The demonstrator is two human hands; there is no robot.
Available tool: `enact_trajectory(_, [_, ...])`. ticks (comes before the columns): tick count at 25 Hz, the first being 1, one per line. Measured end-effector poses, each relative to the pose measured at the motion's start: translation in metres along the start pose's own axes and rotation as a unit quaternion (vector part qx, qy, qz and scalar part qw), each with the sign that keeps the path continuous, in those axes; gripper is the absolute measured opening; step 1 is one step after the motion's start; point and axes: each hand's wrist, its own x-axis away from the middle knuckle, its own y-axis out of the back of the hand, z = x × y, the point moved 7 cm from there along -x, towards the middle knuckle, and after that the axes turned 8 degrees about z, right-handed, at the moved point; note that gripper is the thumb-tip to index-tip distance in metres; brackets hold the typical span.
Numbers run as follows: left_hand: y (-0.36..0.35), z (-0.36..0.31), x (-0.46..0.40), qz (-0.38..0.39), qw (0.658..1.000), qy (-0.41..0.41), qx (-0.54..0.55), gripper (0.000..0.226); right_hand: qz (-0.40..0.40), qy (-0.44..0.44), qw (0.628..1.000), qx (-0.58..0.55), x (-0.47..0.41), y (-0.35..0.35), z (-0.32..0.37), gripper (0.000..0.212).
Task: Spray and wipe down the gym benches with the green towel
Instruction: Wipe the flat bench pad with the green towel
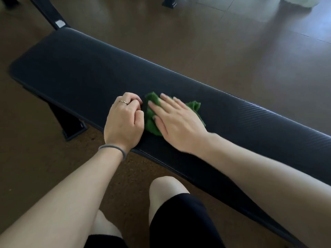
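So the crumpled green towel (pixel 152 120) sits mid-pad on the long black padded gym bench (pixel 75 68), right hand (pixel 177 122) pressing it flat with straight fingers. Left hand (pixel 125 120) rests just beside it, fingers curled, holding nothing I can see. Bench's long axis runs far-left to near-right, so probably wipe along that.

Bare forearms, a ring, a wrist band, dark shorts

The left hand (pixel 123 120) wears a thin metallic ring (pixel 124 102) on one finger and a grey elastic band (pixel 114 149) round the wrist. The right hand (pixel 179 122) is unadorned. Both forearms are sleeveless. Black shorts (pixel 182 222) cover the thighs, leaving the knees uncovered.
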Motion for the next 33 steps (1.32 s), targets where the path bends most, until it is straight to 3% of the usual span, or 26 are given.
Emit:
enact_trajectory(4, [-0.001,-0.001,0.000,0.011,1.000,0.013,-0.017,0.035,0.004,-0.049,0.999,0.011,-0.073,0.004,-0.022,0.052])
enact_trajectory(11, [-0.003,0.002,0.002,-0.003,1.000,0.007,-0.020,0.040,-0.008,-0.066,0.998,-0.001,-0.109,0.012,-0.031,0.052])
enact_trajectory(18, [0.000,0.000,0.000,-0.022,1.000,0.014,-0.015,0.030,-0.049,-0.157,0.986,0.002,0.038,0.014,-0.074,0.056])
enact_trajectory(26, [0.000,-0.003,-0.002,-0.007,1.000,0.020,-0.007,0.028,-0.026,-0.218,0.975,-0.039,-0.081,0.027,-0.109,0.043])
enact_trajectory(30, [0.000,-0.002,0.000,-0.011,1.000,0.017,0.005,0.032,-0.060,-0.205,0.977,-0.013,-0.010,0.032,-0.125,0.044])
enact_trajectory(33, [-0.002,-0.004,-0.002,-0.013,1.000,0.009,-0.003,0.029,-0.040,-0.267,0.963,-0.012,0.033,0.032,-0.143,0.047])
